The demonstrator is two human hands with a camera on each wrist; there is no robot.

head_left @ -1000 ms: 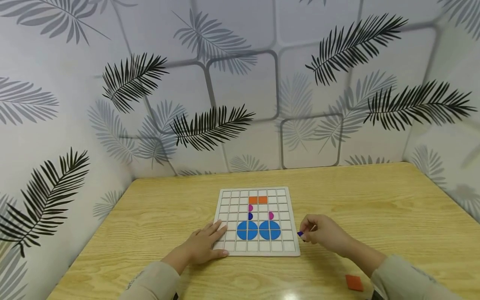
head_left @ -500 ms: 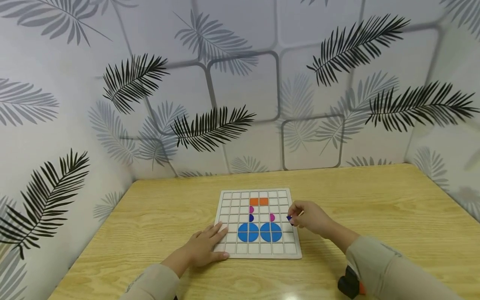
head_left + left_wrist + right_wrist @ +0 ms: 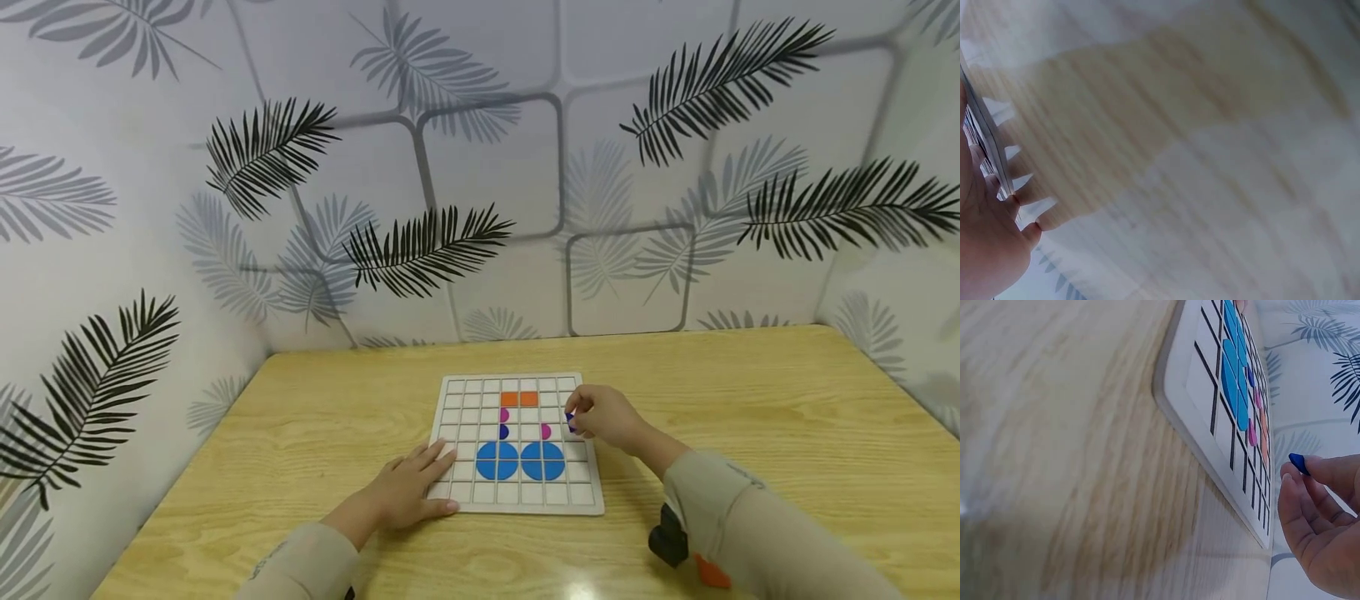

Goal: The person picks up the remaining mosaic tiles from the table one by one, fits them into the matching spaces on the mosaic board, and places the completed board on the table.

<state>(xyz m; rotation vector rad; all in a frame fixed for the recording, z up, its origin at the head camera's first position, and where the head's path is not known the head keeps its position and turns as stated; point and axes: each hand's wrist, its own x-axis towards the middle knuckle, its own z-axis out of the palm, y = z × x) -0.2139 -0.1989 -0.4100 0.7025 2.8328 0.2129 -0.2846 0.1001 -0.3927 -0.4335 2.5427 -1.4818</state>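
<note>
A white grid board (image 3: 462, 493) lies on the table. My left hand (image 3: 411, 490) rests with spread fingers on its left edge. Between thumb and fingertips, my right hand (image 3: 609, 417) pinches a small dark blue piece (image 3: 1298, 464) over the board's right side; the fingers cover much of its shape. On the grid are two blue circles (image 3: 497, 461) built from quarter pieces, with a dark blue half-circle (image 3: 503, 432) above the left one. Two magenta half-circles (image 3: 546, 432) and two orange squares (image 3: 528, 399) sit higher up.
A loose orange-red piece (image 3: 712, 572) lies on the wooden table (image 3: 337, 417) near the front right, partly behind the right sleeve. A black device (image 3: 667, 537) shows under the right wrist. A leaf-patterned wall (image 3: 495, 275) stands behind the table.
My right hand has moved left and away from me, from beside the board to over its right columns, carrying the dark blue piece. The left hand stays on the board's edge.
</note>
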